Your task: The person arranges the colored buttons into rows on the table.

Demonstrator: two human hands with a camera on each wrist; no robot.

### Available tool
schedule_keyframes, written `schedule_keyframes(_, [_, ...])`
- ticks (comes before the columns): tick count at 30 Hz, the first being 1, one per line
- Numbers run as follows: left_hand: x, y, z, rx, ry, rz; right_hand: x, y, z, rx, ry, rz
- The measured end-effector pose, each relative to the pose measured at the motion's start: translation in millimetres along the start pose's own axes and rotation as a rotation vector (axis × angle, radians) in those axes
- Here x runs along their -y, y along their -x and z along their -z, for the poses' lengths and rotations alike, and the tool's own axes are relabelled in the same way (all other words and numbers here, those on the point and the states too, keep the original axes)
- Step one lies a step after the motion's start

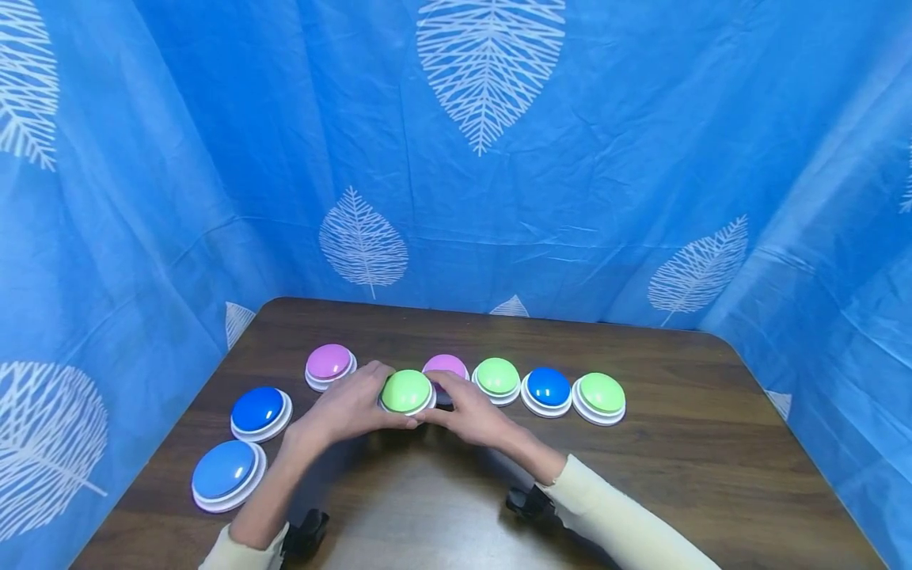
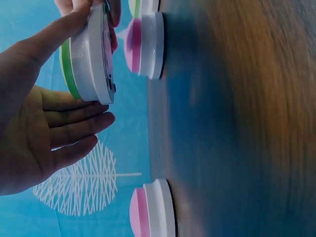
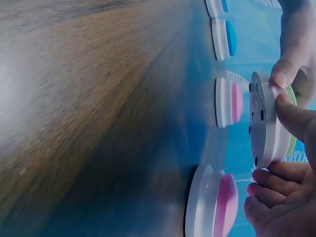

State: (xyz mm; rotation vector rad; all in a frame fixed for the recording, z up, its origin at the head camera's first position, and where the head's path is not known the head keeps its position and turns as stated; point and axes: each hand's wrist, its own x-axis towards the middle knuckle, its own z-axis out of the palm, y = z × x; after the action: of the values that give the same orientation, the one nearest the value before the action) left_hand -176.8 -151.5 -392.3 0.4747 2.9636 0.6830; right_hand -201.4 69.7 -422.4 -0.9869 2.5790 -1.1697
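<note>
A round green-domed push button (image 1: pixel 407 391) with a white base is held up off the table between both hands. My left hand (image 1: pixel 349 408) grips its left side, thumb along the near edge and fingers round the far side. On the opposite side my right hand (image 1: pixel 466 408) grips it too, the two thumbs close together at the near rim. In the right wrist view the underside of the button (image 3: pixel 264 121) shows, with dark spots on it. A pink button (image 1: pixel 445 364) stands on the table just behind the right fingers, partly hidden by them.
Right of the hands stand a green button (image 1: pixel 497 376), a dark blue button (image 1: pixel 549 387) and another green button (image 1: pixel 602 393). Leftward are a pink button (image 1: pixel 329 362), a blue button (image 1: pixel 257 409) and a lighter blue button (image 1: pixel 224 469). A blue leaf-print curtain (image 1: pixel 570 198) surrounds the brown table (image 1: pixel 684 443).
</note>
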Motion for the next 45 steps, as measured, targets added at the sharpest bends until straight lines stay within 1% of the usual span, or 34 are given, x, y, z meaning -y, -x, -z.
schedule_keyframes(5, [-7.7, -2.1, -5.2, 0.027, -0.006, -0.019, -8, 9.2, 3, -0.005, 0.023, 0.029])
schedule_keyframes(7, [-9.5, -2.3, -7.7, 0.044, 0.009, -0.016, -12, 13.3, 4, -0.010, 0.033, 0.036])
schedule_keyframes(10, [-10.8, -2.7, -11.9, 0.070, 0.037, -0.014, -15, 19.3, 5, -0.009, 0.030, 0.019])
schedule_keyframes(14, [-10.9, -3.7, -18.3, 0.095, 0.070, -0.022, -17, 25.9, 7, 0.002, 0.022, -0.003])
schedule_keyframes(18, [-9.8, -5.3, -24.1, 0.104, 0.122, -0.038, -20, 30.6, 8, -0.001, 0.027, -0.002])
schedule_keyframes(22, [-7.1, -6.6, -30.1, 0.108, 0.155, -0.074, -23, 34.1, 7, 0.000, 0.034, -0.006])
schedule_keyframes(26, [-4.4, -7.3, -35.6, 0.114, 0.155, -0.103, -26, 36.6, 5, 0.005, 0.057, -0.021])
schedule_keyframes(33, [-0.7, -7.9, -43.1, 0.106, 0.147, -0.143, -31, 39.1, 0, -0.007, 0.080, -0.018])
schedule_keyframes(37, [-0.7, -8.2, -44.4, 0.113, 0.145, -0.139, -32, 39.6, -1, 0.000, 0.088, -0.024])
schedule_keyframes(45, [-1.2, -9.3, -46.4, 0.127, 0.114, -0.140, -35, 39.6, -3, -0.006, 0.089, -0.025])
